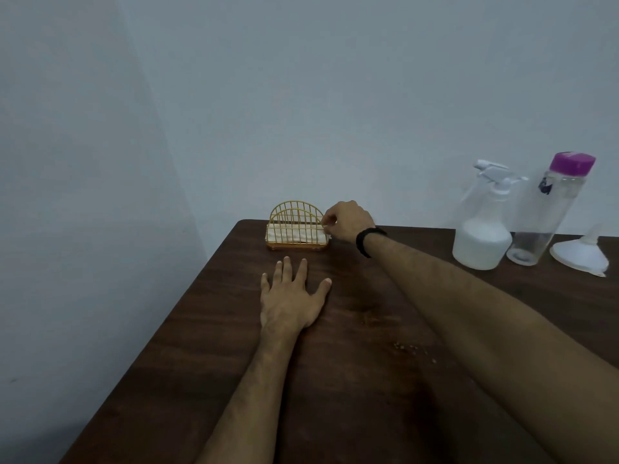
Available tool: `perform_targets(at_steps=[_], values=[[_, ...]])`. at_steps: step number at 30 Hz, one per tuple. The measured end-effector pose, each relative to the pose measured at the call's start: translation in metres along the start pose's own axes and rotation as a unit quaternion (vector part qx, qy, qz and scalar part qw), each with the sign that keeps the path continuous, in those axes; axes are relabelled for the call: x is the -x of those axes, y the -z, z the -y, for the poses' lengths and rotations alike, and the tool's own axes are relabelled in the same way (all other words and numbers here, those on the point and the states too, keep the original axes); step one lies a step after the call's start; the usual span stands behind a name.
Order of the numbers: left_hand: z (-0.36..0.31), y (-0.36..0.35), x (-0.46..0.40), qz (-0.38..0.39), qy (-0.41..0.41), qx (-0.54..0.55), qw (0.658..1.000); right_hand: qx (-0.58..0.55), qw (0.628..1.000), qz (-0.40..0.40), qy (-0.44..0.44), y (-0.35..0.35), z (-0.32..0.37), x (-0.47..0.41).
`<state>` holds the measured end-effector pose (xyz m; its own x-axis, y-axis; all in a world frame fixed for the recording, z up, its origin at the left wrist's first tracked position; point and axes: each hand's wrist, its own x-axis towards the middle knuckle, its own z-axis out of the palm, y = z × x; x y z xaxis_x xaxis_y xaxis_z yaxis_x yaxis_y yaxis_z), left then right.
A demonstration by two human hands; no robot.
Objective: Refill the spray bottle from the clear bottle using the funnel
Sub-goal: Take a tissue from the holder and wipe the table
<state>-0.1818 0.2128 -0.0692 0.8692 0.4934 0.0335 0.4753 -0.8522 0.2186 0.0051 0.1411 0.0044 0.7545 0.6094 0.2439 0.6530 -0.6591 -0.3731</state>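
Observation:
A white spray bottle (482,236) stands at the far right of the dark wooden table (335,380). Right of it stands a tall clear bottle (546,212) with a purple cap on. A white funnel (581,254) lies mouth-down beside that bottle. My left hand (291,293) rests flat on the table, fingers spread. My right hand (346,221), a black band on its wrist, reaches to the yellow wire napkin holder (296,226) and pinches the edge of the white napkin (326,233) in it.
The napkin holder stands near the table's far left corner, close to the grey wall. A few crumbs (412,349) lie on the table under my right forearm. The table's left edge runs diagonally down to the lower left.

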Motion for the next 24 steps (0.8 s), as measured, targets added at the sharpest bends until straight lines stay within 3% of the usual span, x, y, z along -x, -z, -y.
perform_targets(at_steps=[7, 12, 16, 19, 24], values=[[-0.002, 0.001, 0.000, 0.001, 0.003, 0.001, 1.000, 0.012, 0.998, -0.060, 0.019, -0.004, 0.001, 0.000], [-0.002, 0.002, 0.001, 0.004, 0.002, 0.003, 1.000, 0.022, 0.999, -0.010, 0.024, -0.006, -0.003, 0.000], [-0.003, 0.003, 0.001, 0.003, 0.006, 0.004, 1.000, 0.032, 0.998, -0.035, 0.036, -0.008, -0.003, 0.003], [-0.004, 0.004, 0.002, 0.003, 0.007, 0.002, 1.000, 0.009, 0.999, -0.036, 0.034, -0.007, -0.007, 0.001], [-0.004, 0.007, 0.003, 0.007, 0.007, 0.001, 1.000, -0.087, 0.995, 0.030, 0.040, -0.012, -0.011, -0.005]])
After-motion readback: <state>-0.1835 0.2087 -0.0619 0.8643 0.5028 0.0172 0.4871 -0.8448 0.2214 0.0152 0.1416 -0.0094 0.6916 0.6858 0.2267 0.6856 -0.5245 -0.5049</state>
